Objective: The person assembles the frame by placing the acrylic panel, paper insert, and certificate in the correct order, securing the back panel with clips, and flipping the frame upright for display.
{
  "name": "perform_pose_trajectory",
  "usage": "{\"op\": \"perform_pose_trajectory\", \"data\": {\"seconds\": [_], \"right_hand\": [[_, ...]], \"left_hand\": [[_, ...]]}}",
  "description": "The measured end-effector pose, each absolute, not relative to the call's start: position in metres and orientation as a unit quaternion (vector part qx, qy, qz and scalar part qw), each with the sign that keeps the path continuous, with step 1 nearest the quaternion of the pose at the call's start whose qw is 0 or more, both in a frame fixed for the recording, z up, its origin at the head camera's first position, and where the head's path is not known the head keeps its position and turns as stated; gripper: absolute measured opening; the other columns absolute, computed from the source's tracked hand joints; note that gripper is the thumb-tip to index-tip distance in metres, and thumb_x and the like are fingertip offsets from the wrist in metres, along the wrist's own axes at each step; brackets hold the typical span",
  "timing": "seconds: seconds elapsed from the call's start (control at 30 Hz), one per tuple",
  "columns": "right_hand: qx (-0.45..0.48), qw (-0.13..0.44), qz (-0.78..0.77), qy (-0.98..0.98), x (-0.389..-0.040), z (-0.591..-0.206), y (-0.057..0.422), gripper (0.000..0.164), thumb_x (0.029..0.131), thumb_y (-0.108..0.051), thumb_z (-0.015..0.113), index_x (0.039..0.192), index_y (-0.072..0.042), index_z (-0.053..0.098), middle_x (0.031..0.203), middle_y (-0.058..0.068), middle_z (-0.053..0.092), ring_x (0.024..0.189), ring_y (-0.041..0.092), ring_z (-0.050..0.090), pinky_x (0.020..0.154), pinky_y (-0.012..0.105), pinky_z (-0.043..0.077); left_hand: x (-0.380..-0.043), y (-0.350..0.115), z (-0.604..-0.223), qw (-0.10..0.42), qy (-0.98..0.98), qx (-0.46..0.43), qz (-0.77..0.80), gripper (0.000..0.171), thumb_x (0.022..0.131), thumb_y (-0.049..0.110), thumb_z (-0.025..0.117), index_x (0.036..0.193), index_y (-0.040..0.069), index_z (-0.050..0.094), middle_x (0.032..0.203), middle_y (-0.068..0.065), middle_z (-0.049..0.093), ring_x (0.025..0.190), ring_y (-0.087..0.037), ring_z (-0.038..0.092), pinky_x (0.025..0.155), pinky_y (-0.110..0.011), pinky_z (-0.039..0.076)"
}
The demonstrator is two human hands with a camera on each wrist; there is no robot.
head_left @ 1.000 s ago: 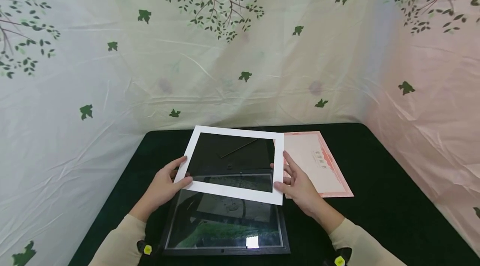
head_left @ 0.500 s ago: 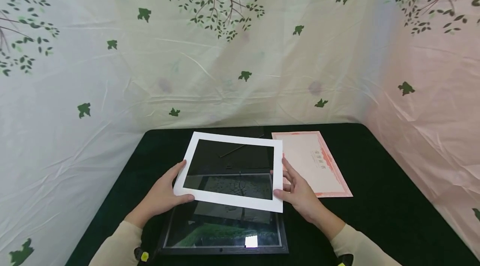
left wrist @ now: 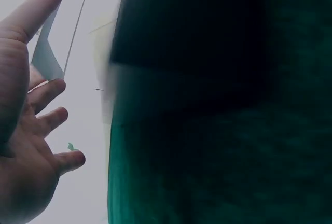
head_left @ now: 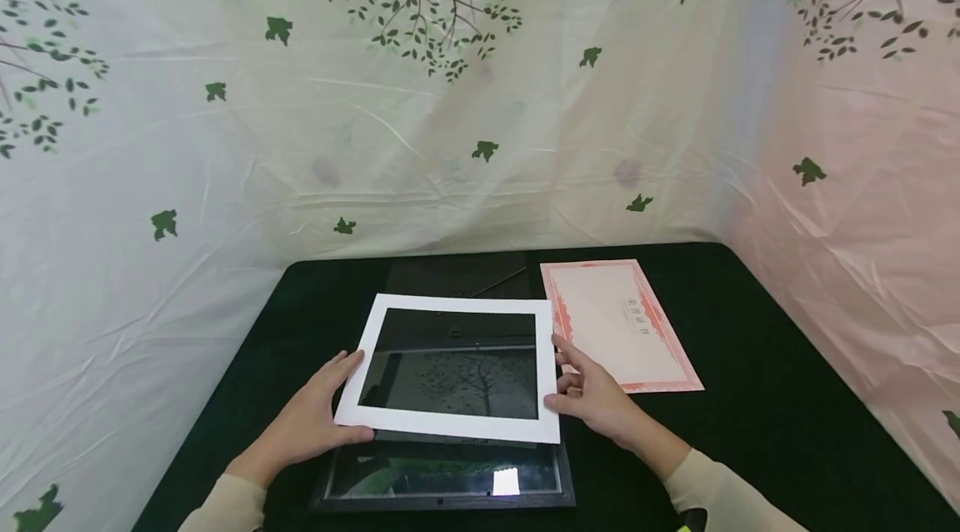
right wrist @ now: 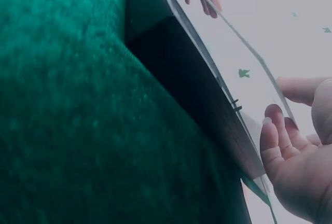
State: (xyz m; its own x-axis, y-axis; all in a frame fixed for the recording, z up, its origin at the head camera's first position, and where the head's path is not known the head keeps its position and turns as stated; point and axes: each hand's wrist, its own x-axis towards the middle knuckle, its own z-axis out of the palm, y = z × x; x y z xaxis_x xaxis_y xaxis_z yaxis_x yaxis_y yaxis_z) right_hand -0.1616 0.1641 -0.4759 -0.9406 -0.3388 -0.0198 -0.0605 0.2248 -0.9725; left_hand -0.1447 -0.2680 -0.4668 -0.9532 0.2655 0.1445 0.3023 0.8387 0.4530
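Observation:
A white rectangular picture mat (head_left: 450,425), with a wide opening, is held slightly tilted above a dark picture frame (head_left: 442,503). My left hand (head_left: 303,419) pinches its left edge, thumb on top near the front corner. At the opposite edge, my right hand (head_left: 596,394) grips it between the thumb and the fingers. The frame lies flat on the table, its glass reflecting a tree pattern and a bright light. In the right wrist view, a gap shows between the mat (right wrist: 249,47) and the frame (right wrist: 197,99). The left wrist view is partly blurred.
A cream certificate sheet with a pink border (head_left: 600,307) lies to the right. Behind the frame is a black backing board (head_left: 442,273), partly hidden by the mat. A dark green cloth (head_left: 750,432) covers the table; a leaf-patterned curtain (head_left: 420,182) hangs around it.
Both hands have lowered the picture mat and drawn it nearer, so it covers more of the frame. More of the backing board and of the certificate now shows.

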Motion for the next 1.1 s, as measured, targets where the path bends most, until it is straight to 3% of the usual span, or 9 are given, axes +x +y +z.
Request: {"op": "perform_pose_trajectory", "data": {"seconds": [0.13, 0.33, 0.77, 1.1], "right_hand": [[-0.136, 0.113, -0.587, 0.79, -0.163, -0.48, 0.165, 0.1, 0.076, -0.016, 0.083, 0.154, -0.025, 0.02, 0.114, 0.011, 0.044, 0.082, 0.022, 0.053, 0.065, 0.024, 0.05], [-0.153, 0.114, -0.547, 0.815, -0.164, -0.481, 0.164, 0.106, 0.075, -0.018, 0.084, 0.155, -0.025, 0.014, 0.108, 0.007, 0.049, 0.08, 0.022, 0.055, 0.063, 0.027, 0.051], [-0.187, 0.128, -0.516, 0.826, -0.161, -0.482, 0.162, 0.106, 0.076, -0.02, 0.083, 0.155, -0.026, 0.013, 0.105, 0.004, 0.052, 0.079, 0.022, 0.057, 0.065, 0.027, 0.051], [-0.204, 0.124, -0.497, 0.834, -0.159, -0.479, 0.157, 0.106, 0.076, -0.021, 0.083, 0.156, -0.023, 0.012, 0.102, 0.002, 0.05, 0.077, 0.019, 0.057, 0.063, 0.026, 0.05]], "left_hand": [[-0.136, -0.268, -0.471, 0.025, -0.962, -0.133, -0.239, 0.117, 0.054, 0.076, 0.075, 0.148, 0.016, 0.038, 0.15, -0.015, 0.036, 0.138, -0.037, 0.03, 0.098, -0.063, 0.036], [-0.131, -0.268, -0.473, 0.025, -0.967, -0.11, -0.229, 0.11, 0.061, 0.078, 0.069, 0.146, 0.014, 0.041, 0.148, -0.02, 0.039, 0.132, -0.043, 0.039, 0.096, -0.064, 0.037], [-0.131, -0.273, -0.482, 0.032, -0.962, -0.118, -0.245, 0.104, 0.06, 0.06, 0.083, 0.144, 0.015, 0.044, 0.145, -0.016, 0.045, 0.129, -0.038, 0.044, 0.097, -0.059, 0.04], [-0.136, -0.271, -0.479, 0.014, -0.964, -0.119, -0.238, 0.103, 0.062, 0.061, 0.081, 0.145, 0.014, 0.043, 0.146, -0.013, 0.044, 0.131, -0.037, 0.042, 0.099, -0.058, 0.039]]}}
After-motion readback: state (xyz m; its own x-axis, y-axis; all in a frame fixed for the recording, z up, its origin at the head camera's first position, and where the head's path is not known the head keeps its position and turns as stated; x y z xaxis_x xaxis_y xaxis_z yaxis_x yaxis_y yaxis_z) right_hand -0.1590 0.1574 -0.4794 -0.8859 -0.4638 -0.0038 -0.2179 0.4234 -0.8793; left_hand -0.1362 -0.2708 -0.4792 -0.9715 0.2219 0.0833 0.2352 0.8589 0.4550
